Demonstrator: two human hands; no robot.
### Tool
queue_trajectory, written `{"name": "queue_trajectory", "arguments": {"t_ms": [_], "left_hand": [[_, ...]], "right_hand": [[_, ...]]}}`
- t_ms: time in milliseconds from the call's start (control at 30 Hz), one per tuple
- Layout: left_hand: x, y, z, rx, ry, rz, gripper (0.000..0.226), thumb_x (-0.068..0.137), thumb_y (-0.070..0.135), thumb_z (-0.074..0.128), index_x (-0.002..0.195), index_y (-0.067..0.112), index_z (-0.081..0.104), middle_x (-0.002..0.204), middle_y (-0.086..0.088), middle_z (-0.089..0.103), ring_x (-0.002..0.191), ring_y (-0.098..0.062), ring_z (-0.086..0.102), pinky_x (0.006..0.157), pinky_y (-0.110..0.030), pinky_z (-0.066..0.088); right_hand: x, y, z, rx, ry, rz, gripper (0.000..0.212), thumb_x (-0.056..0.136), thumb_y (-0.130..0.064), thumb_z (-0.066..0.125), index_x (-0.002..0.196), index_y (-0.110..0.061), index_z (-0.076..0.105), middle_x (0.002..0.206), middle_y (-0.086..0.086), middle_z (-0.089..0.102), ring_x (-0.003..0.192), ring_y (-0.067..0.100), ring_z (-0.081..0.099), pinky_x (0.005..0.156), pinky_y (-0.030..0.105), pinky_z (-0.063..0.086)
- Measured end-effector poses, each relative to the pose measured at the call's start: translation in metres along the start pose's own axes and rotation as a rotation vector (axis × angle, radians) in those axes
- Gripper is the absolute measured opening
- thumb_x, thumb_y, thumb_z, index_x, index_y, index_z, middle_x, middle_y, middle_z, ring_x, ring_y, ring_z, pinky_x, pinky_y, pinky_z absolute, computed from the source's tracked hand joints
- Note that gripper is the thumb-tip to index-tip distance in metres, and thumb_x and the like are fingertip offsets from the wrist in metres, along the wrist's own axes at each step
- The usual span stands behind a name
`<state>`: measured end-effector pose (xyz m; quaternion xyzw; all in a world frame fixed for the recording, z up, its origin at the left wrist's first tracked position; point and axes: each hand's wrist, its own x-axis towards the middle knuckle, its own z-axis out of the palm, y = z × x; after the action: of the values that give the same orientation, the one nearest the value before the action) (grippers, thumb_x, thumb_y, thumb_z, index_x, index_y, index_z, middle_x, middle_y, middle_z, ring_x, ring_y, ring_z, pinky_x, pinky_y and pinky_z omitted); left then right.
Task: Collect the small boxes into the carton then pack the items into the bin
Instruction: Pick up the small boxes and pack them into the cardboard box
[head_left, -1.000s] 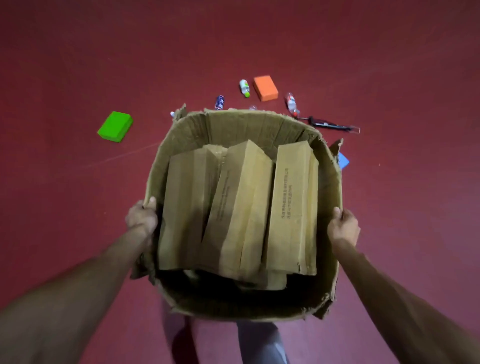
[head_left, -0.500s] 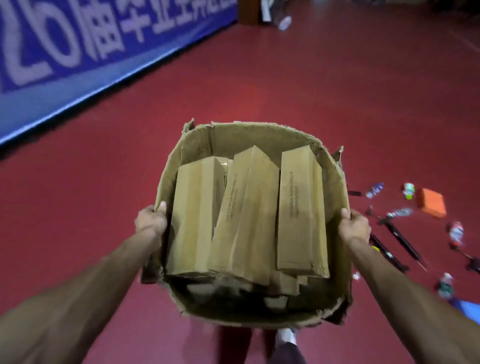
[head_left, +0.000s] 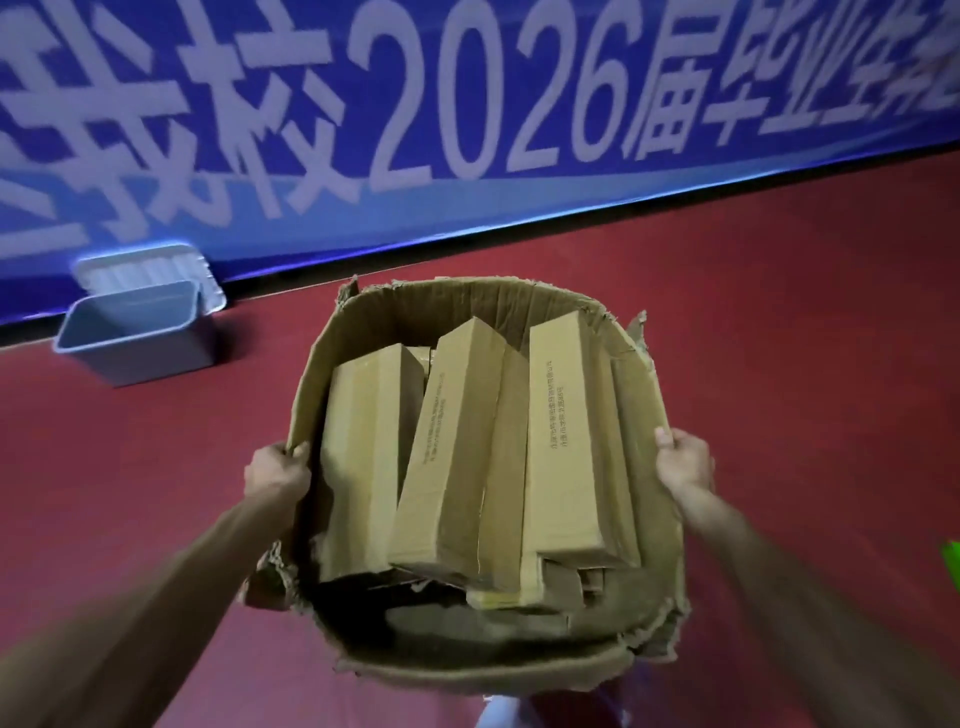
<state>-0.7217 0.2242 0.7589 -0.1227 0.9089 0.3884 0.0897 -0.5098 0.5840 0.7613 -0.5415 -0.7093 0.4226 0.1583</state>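
I carry the carton (head_left: 467, 306) in front of me, above the red floor (head_left: 779, 322). My left hand (head_left: 278, 470) grips its left wall at the rim, and my right hand (head_left: 683, 460) grips the right wall likewise. The long small boxes (head_left: 457, 447) lean loosely inside. I judge the load moderate and liable to shift. The cardboard is torn and soft at the rims, so support from below would be safer. The blue bin (head_left: 156, 358) stands open ahead-left by the banner (head_left: 467, 130), with open floor between.
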Motion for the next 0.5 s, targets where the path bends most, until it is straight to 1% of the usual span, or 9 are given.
{"name": "queue_trajectory", "arguments": {"t_ms": [67, 200, 300, 433, 500], "left_hand": [[0.028, 0.003, -0.012, 0.027, 0.065, -0.063, 0.035, 0.095, 0.027, 0.052, 0.113, 0.0, 0.065, 0.106, -0.025, 0.066, 0.102, -0.04, 0.061, 0.087, -0.043, 0.051], [0.081, 0.012, -0.029, 0.016, 0.159, -0.179, 0.04, 0.095, 0.032, 0.051, 0.109, -0.003, 0.065, 0.101, -0.026, 0.066, 0.096, -0.04, 0.062, 0.081, -0.042, 0.051], [0.118, 0.012, -0.042, -0.005, 0.224, -0.267, 0.042, 0.096, 0.035, 0.051, 0.11, -0.002, 0.065, 0.1, -0.027, 0.066, 0.093, -0.04, 0.062, 0.073, -0.037, 0.046], [0.186, 0.014, -0.053, -0.055, 0.284, -0.351, 0.045, 0.095, 0.038, 0.051, 0.108, -0.003, 0.065, 0.1, -0.027, 0.065, 0.094, -0.04, 0.062, 0.074, -0.038, 0.045], [0.225, 0.013, -0.057, -0.067, 0.291, -0.386, 0.046, 0.095, 0.038, 0.051, 0.106, -0.005, 0.065, 0.102, -0.027, 0.065, 0.095, -0.04, 0.061, 0.073, -0.037, 0.043]], "right_hand": [[0.027, -0.034, 0.038, -0.029, -0.083, -0.031, 0.034, 0.099, -0.027, 0.046, 0.116, -0.005, 0.065, 0.124, 0.02, 0.063, 0.119, 0.04, 0.052, 0.098, 0.04, 0.04], [0.075, -0.104, 0.112, -0.058, -0.228, -0.121, 0.034, 0.099, -0.027, 0.047, 0.115, -0.003, 0.065, 0.121, 0.021, 0.064, 0.119, 0.04, 0.052, 0.098, 0.041, 0.04], [0.099, -0.15, 0.165, -0.102, -0.3, -0.163, 0.033, 0.099, -0.028, 0.047, 0.11, -0.004, 0.066, 0.118, 0.02, 0.065, 0.117, 0.04, 0.054, 0.096, 0.043, 0.042], [0.128, -0.217, 0.241, -0.136, -0.354, -0.222, 0.032, 0.098, -0.028, 0.048, 0.113, -0.006, 0.066, 0.121, 0.018, 0.064, 0.119, 0.039, 0.052, 0.097, 0.04, 0.041], [0.14, -0.249, 0.282, -0.159, -0.383, -0.262, 0.031, 0.098, -0.028, 0.049, 0.11, -0.005, 0.067, 0.119, 0.019, 0.065, 0.118, 0.04, 0.053, 0.096, 0.04, 0.041]]}}
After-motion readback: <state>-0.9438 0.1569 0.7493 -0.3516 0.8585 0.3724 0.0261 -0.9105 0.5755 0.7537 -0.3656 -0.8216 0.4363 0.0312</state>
